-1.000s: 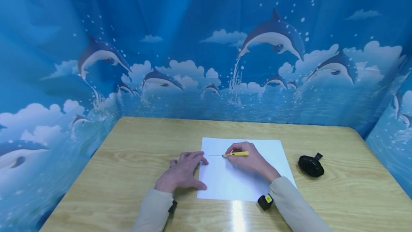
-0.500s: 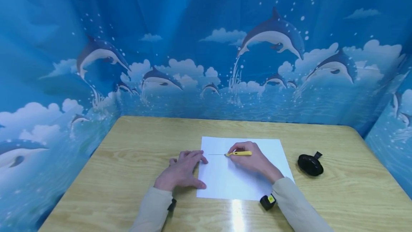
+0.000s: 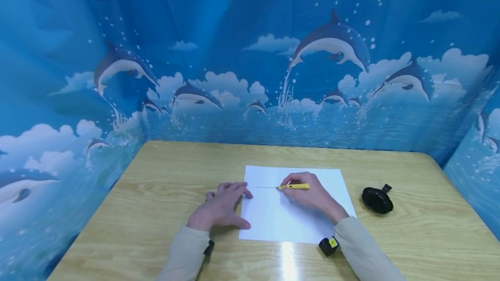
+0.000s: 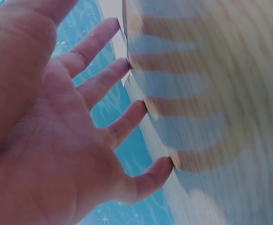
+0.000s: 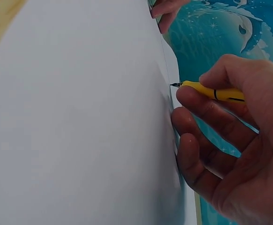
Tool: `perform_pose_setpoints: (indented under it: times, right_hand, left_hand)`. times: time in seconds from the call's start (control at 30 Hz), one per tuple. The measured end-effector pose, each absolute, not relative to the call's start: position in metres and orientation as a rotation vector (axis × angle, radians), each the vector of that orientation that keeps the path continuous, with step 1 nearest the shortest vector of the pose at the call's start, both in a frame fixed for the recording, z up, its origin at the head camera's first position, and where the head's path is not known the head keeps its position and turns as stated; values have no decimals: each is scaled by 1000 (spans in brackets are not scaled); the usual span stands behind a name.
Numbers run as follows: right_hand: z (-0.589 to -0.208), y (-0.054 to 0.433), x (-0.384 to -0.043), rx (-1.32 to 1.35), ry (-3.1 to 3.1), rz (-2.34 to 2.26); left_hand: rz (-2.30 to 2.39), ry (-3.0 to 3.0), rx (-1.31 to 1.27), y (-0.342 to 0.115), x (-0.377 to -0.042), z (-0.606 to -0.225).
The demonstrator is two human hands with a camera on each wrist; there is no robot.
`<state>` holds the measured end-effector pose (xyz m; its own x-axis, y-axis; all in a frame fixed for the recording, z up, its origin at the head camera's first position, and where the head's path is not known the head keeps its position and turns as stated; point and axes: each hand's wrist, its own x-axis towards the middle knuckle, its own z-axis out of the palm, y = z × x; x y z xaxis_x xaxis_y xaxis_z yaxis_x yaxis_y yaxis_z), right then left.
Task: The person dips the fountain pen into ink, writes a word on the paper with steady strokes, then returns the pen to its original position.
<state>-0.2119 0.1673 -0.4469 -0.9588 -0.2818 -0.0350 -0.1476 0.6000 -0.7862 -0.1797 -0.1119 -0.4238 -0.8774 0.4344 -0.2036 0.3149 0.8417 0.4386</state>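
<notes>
A white sheet of paper (image 3: 269, 220) lies on the wooden table, with a thin dark straight line (image 3: 263, 187) in its upper left part. My right hand (image 3: 308, 194) pinches a yellow fountain pen (image 3: 300, 186) between thumb and fingers. In the right wrist view the pen's dark nib (image 5: 175, 85) meets the paper at the line's right end, and the other fingers curl loosely beneath. My left hand (image 3: 220, 207) rests with spread fingers at the sheet's left edge. Its fingertips (image 4: 162, 164) touch down in the left wrist view.
On the table (image 3: 164, 194), right of the paper, lies a small black oval object (image 3: 377, 200) with a short tab. A black wrist device (image 3: 328, 246) with a yellow square sits by the right sleeve. A blue dolphin-print curtain (image 3: 234, 55) borders the table's back and sides.
My right hand has slid a little to the right with the fountain pen, and the drawn line has grown longer that way. The left hand and the paper have stayed in place.
</notes>
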Motion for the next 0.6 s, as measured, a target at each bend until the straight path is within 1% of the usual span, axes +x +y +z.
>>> perform_pose_setpoints:
  times: [0.6]
  right_hand:
    - [-445, 177, -210, -335, 2665, -1294]
  left_hand:
    - [588, 2723, 577, -113, -181, -426]
